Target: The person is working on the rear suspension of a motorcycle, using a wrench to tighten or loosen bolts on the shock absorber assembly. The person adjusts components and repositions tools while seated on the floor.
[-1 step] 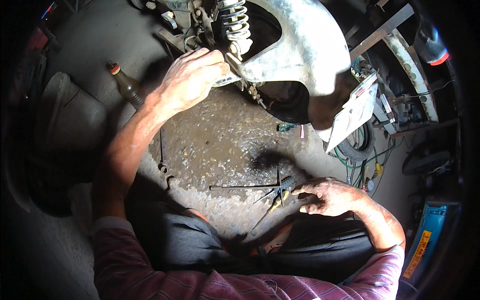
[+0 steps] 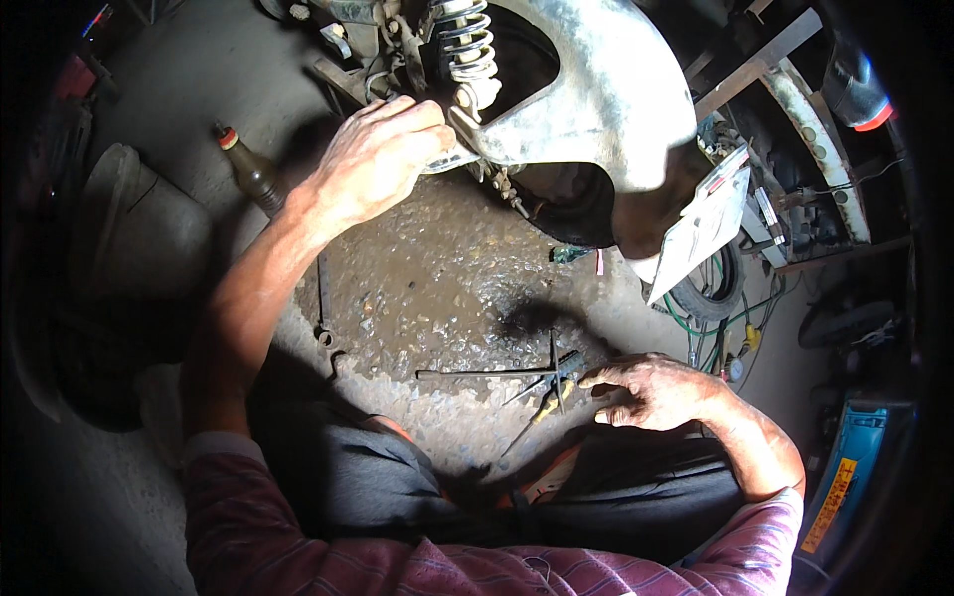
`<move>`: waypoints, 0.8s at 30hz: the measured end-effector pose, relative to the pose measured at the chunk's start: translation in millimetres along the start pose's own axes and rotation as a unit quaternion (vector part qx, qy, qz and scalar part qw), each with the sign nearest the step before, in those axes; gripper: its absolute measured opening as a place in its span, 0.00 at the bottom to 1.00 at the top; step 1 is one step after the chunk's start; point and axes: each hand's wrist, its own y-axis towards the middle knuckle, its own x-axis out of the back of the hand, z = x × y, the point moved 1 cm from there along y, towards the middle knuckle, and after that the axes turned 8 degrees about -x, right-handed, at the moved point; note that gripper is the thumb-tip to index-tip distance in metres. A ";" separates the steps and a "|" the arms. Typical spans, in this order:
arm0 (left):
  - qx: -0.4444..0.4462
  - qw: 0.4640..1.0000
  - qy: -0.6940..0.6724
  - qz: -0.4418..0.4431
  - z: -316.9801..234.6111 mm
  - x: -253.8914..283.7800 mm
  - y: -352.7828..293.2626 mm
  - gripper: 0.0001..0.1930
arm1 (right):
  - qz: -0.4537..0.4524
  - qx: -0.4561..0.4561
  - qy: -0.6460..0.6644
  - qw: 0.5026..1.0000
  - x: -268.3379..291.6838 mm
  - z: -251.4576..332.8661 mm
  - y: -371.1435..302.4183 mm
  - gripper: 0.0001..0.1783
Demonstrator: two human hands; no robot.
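My left hand is closed at the underside of a motorcycle's rear end, just below the coil-spring shock absorber. Its fingers curl round a metal part that they mostly cover; the part's pale end shows beside the fingertips. A worn, pale rear mudguard curves away to the right. Down by my right knee, my right hand hangs with thumb and forefinger apart, nothing between them. Beside its fingertips a T-handle wrench lies on the ground, with a yellow-handled screwdriver partly under it.
A dark bottle with a red cap stands left of my forearm. A long wrench lies on the wet, gritty floor. To the right are a white plate, a loose tyre, green hoses and a blue case.
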 end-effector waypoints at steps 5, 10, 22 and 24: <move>0.145 0.983 -0.092 -0.068 6.2 7.5 -6.3 0.07 | -0.012 0.025 -0.026 0.999 -3.2 -3.5 4.8 0.29; 0.317 0.896 -0.303 -0.066 17.5 2.8 -8.4 0.06 | 0.012 0.004 -0.002 1.000 -3.1 -2.8 7.2 0.28; 0.347 0.865 -0.356 -0.072 48.3 -13.7 -7.3 0.07 | -0.008 0.026 -0.036 0.999 -1.9 -1.1 8.7 0.29; 0.360 0.842 -0.394 -0.077 55.7 -14.6 -7.9 0.07 | -0.008 0.031 -0.032 0.999 -2.3 -2.3 10.2 0.29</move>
